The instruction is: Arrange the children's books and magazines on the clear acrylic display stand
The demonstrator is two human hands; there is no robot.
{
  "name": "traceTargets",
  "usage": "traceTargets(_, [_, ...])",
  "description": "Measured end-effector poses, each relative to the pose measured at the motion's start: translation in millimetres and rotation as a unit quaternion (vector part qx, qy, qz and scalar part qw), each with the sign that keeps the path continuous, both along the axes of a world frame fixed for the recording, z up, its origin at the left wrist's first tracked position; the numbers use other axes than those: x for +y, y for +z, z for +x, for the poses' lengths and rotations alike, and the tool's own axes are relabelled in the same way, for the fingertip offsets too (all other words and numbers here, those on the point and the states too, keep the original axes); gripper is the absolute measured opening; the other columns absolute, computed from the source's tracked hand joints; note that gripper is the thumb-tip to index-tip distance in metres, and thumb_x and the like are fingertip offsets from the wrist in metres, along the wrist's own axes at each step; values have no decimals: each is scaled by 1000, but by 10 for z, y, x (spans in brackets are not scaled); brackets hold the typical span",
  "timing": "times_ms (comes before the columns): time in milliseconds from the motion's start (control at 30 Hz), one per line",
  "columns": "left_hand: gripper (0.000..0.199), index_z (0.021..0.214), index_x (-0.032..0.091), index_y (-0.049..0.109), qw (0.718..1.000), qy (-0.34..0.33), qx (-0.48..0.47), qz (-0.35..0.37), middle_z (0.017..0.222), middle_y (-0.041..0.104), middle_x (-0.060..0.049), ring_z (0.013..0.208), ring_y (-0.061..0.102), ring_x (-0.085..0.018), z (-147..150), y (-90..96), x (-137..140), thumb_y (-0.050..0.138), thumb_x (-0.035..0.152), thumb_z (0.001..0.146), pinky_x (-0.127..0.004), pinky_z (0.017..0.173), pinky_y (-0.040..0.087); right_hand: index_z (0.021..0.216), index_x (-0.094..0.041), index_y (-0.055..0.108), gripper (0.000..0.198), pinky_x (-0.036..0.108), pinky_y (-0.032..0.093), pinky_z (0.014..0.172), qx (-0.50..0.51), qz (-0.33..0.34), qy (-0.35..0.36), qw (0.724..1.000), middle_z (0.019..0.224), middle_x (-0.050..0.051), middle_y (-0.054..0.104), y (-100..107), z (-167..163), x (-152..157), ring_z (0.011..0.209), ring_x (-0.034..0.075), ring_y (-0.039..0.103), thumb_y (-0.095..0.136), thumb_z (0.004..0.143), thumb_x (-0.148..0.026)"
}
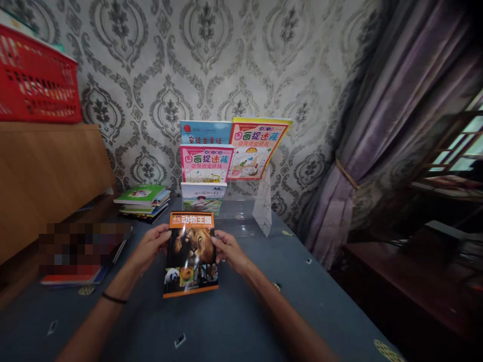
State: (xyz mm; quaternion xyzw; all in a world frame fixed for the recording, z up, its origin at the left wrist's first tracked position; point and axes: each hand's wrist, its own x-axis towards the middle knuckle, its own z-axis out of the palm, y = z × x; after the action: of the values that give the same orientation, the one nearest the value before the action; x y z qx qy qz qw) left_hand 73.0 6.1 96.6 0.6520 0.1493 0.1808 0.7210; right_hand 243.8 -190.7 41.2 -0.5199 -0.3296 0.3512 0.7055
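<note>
Both my hands hold a book (193, 251) with an orange and black cover that shows a lion and a panda. My left hand (154, 241) grips its left edge, and my right hand (229, 250) grips the right edge; some fingers are hidden behind it. Just beyond stands a clear tiered rack (262, 206). On its left side, a blue book (206, 131), a pink book (207, 163) and a book with a green landscape (204, 197) are stepped one before another. A yellow-edged book (254, 150) leans at the rack's upper right.
A stack of books (141, 196) sits at the table's back left, with more books (71, 276), partly blurred out, nearer me. A red basket (39, 75) rests on a wooden cabinet (53, 181) at left. A purple curtain (332, 206) hangs right of the blue tabletop (241, 322).
</note>
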Motion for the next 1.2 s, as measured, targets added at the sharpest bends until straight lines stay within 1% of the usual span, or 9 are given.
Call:
traceTargets(133, [57, 96, 16, 70, 1000, -3, -12, 22, 78, 71, -2, 61, 61, -13, 132, 157, 35, 89, 55, 59, -21, 55, 44, 89, -19, 66, 48, 18, 47, 39, -36, 17, -20, 999, 65, -6, 55, 207, 88, -20, 51, 8, 49, 84, 69, -58])
traceTargets(300, [56, 99, 16, 69, 997, -7, -43, 60, 82, 72, -3, 63, 63, -14, 291, 355, 60, 86, 54, 61, -21, 54, 44, 96, -18, 68, 53, 20, 48, 40, -103, 29, -35, 994, 71, -2, 63, 496, 274, -17, 53, 10, 54, 82, 69, -62])
traceTargets(400, [50, 98, 16, 67, 993, 3, -71, 96, 79, 72, -2, 62, 63, -15, 393, 486, 83, 83, 50, 65, -22, 54, 44, 98, -18, 69, 52, 23, 52, 43, -160, 38, -43, 985, 74, -1, 66, 703, 381, -8, 56, 13, 59, 80, 71, -62])
traceTargets(567, [33, 101, 18, 65, 972, 23, -136, 189, 80, 72, -2, 64, 64, -16, 558, 717, 157, 71, 41, 79, -25, 57, 49, 104, -20, 70, 51, 28, 60, 53, -240, 69, -75, 966, 88, 3, 71, 1044, 541, 22, 74, 19, 66, 76, 75, -62])
traceTargets(667, [29, 106, 16, 66, 949, 25, -167, 265, 92, 74, -6, 76, 68, -19, 629, 846, 189, 65, 34, 84, -29, 66, 54, 106, -20, 70, 52, 32, 63, 62, -276, 92, -96, 952, 87, 2, 70, 1174, 644, 55, 80, 20, 67, 76, 75, -62])
traceTargets(800, [31, 114, 15, 66, 920, 37, -203, 335, 114, 73, -10, 99, 69, -24, 689, 968, 166, 59, 27, 87, -33, 73, 58, 103, -22, 70, 49, 37, 63, 73, -314, 124, -123, 933, 91, 3, 69, 1246, 713, 88, 83, 20, 67, 73, 78, -64])
traceTargets(933, [30, 114, 15, 65, 899, 67, -241, 359, 112, 74, -10, 102, 69, -25, 748, 995, 129, 54, 24, 88, -34, 75, 59, 102, -22, 69, 46, 39, 63, 77, -339, 152, -141, 918, 92, 3, 69, 1248, 705, 110, 84, 20, 66, 69, 82, -64])
traceTargets(1067, [28, 112, 13, 66, 887, 76, -261, 374, 111, 74, -10, 104, 70, -23, 806, 944, 147, 53, 21, 88, -39, 89, 57, 102, -23, 68, 46, 39, 63, 78, -350, 156, -154, 911, 91, 3, 68, 1197, 724, 146, 85, 20, 66, 67, 84, -64])
traceTargets(1200, [30, 114, 13, 67, 880, 82, -263, 387, 113, 74, -10, 110, 68, -24, 842, 864, 189, 55, 21, 88, -41, 102, 51, 103, -23, 66, 46, 40, 62, 80, -342, 147, -153, 915, 93, 3, 69, 1120, 775, 186, 86, 20, 66, 67, 83, -65])
